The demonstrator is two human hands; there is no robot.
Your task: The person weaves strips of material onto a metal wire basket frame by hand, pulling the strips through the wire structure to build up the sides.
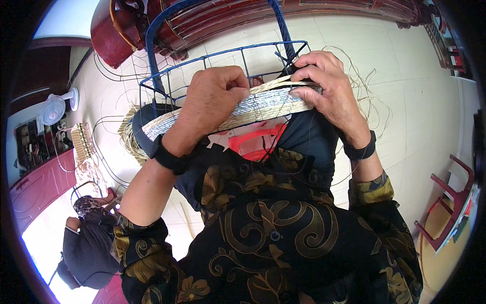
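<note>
A blue wire basket frame (223, 58) rests on my lap, tilted away from me, with a tall blue handle arching up behind it. Along its near rim runs a woven band (263, 104) of pale straw and grey strips. My left hand (210, 101) is closed over the band's left middle part, knuckles up. My right hand (326, 83) pinches the band's right end against the rim, fingers curled on the strips. Loose thin strands (372, 104) trail off to the right of that hand. A red plastic piece (253, 144) lies in my lap below the band.
Dark red wooden furniture (202, 20) stands beyond the frame on the tiled floor (420, 111). Another person (88, 243) crouches at lower left near straw mats (83, 142) and wire loops. A white fan (55, 107) stands far left. A red chair (450, 197) is at the right.
</note>
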